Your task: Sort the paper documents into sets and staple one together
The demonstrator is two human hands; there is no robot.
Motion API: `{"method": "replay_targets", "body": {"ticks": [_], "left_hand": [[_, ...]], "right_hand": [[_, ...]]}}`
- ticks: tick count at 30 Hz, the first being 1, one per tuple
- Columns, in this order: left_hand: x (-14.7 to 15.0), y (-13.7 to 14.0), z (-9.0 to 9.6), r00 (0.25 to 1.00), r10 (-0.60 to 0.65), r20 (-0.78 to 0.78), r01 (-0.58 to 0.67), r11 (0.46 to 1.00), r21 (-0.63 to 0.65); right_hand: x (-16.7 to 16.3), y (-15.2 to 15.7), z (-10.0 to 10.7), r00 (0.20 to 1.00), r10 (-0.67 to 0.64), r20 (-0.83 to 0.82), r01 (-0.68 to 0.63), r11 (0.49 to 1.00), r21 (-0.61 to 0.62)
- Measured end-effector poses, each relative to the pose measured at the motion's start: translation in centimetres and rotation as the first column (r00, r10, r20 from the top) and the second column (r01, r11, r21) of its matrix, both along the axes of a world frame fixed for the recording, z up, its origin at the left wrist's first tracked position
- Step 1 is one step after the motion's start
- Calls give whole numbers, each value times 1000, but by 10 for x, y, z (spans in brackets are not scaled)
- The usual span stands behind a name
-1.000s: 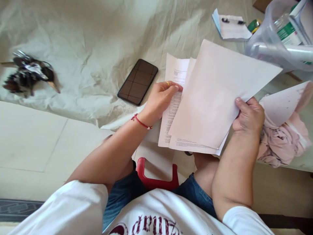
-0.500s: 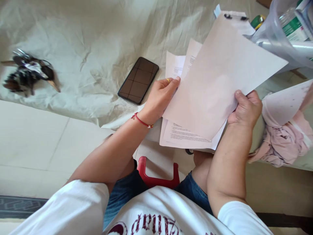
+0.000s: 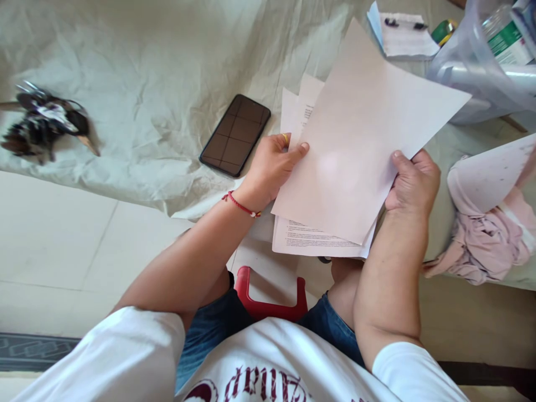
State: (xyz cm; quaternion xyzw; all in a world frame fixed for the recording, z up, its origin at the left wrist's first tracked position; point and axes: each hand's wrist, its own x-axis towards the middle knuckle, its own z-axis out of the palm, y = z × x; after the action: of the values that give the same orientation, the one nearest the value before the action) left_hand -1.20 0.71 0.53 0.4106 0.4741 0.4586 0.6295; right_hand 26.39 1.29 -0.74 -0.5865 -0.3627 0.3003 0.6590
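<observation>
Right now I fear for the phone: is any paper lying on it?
No, the phone lies bare on the cloth, left of the papers that both hands hold.

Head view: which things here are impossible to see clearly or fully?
- Printed sheets: the blank top sheet, held in both hands, covers most of them; the visible text is too small.
- Clear jug: cut by the right edge.
- Dark bundle at left: blurred.
- Right hand: its fingers are behind the paper.
</observation>
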Motion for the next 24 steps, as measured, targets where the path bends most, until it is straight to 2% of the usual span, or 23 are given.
{"method": "replay_targets", "body": {"ticks": [4,9,12,15,20,22,24], "left_hand": [[-2,3,-6,1000,12,25,-13,1000,19],[-2,2,-4,1000,17,-7,-17,1000,-1],[-1,2,0,998,27,-53,-29,999,-32],[-1,1,2,999,29,-44,-30,999,-11],[-2,0,3,1000,14,-18,-14,1000,17],[-2,1,4,1000,20,-15,-20,1000,17],[-2,1,4,999,34,5,-34,999,30]], "right_hand": [[2,-1,1,1000,0,-18,-1,1000,-12],[2,0,3,999,-6,-44,6,1000,2],[4,1,6,996,-81,-22,82,997,14],[10,2,9,984,-178,-22,179,980,83],[28,8,6,926,-342,-159,364,920,146],[35,10,3,901,-360,-241,401,905,145],[43,9,1,905,-331,-268,375,918,131]]}}
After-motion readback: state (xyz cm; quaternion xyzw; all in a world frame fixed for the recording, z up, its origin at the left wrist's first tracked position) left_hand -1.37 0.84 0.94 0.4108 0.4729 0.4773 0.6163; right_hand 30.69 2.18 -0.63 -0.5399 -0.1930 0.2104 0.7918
